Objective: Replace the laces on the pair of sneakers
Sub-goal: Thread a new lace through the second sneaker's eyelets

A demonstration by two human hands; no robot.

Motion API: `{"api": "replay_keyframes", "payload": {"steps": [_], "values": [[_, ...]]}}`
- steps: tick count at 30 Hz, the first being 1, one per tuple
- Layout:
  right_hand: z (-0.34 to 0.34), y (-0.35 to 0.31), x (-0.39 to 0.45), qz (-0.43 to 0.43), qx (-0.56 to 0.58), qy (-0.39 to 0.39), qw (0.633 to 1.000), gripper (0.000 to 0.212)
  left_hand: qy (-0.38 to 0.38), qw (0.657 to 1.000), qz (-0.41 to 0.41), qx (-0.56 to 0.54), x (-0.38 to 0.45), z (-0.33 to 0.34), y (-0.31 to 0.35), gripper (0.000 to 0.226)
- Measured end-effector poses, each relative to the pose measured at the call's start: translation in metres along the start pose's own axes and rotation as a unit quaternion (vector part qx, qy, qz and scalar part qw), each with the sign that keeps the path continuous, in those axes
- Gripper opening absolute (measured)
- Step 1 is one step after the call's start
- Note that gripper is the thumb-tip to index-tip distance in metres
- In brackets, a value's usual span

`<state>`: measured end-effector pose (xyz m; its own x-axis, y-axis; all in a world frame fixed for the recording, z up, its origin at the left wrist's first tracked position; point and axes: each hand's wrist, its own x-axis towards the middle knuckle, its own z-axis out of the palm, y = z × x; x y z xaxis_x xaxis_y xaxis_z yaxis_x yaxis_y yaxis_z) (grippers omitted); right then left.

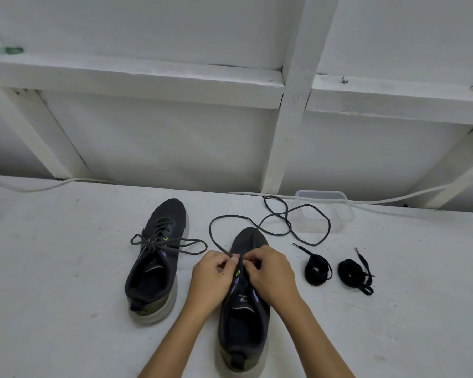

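Two dark grey sneakers stand on the white table, toes pointing away. The left sneaker (155, 257) is still laced with a grey lace tied in a bow. Both hands work over the eyelets of the right sneaker (243, 320). My left hand (212, 276) pinches the grey lace (284, 222), which runs out in loose loops toward the back right. My right hand (269, 271) pinches at the same spot on the upper; what its fingertips hold is hidden. Two coiled black laces (317, 270) (354, 272) lie to the right of that sneaker.
A clear plastic container (339, 211) stands at the back right, under part of the loose lace. A white cable (52, 186) runs along the table's far edge below the white framed wall. Bare table surface (52, 309) lies at the left front.
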<state>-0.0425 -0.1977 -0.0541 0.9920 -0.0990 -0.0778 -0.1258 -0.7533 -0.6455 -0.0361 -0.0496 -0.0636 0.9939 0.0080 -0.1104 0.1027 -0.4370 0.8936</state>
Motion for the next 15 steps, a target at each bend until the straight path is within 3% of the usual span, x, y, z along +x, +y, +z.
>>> {"api": "replay_keyframes", "payload": {"steps": [2, 5, 11, 13, 15], "values": [[0.0, -0.002, 0.002, -0.025, -0.036, -0.026, 0.999, 0.01, -0.019, 1.0, 0.002, -0.007, -0.003, -0.002, 0.0, 0.004], [-0.005, -0.001, 0.004, -0.051, -0.05, -0.055, 0.996, 0.012, -0.02, 1.0, 0.01, 0.022, -0.008, -0.001, 0.002, 0.024], [-0.029, 0.016, 0.002, -0.008, 0.105, 0.029, 0.994, 0.021, 0.023, 0.998, -0.044, 0.037, -0.008, 0.003, 0.019, 0.053], [-0.031, 0.019, -0.003, -0.021, 0.109, 0.028, 0.993, 0.019, 0.012, 0.991, 0.012, 0.136, -0.007, 0.003, 0.022, 0.069], [-0.032, 0.019, -0.006, -0.019, 0.139, 0.018, 0.99, 0.016, -0.01, 0.963, 0.113, 0.245, -0.005, 0.005, 0.025, 0.07]]}}
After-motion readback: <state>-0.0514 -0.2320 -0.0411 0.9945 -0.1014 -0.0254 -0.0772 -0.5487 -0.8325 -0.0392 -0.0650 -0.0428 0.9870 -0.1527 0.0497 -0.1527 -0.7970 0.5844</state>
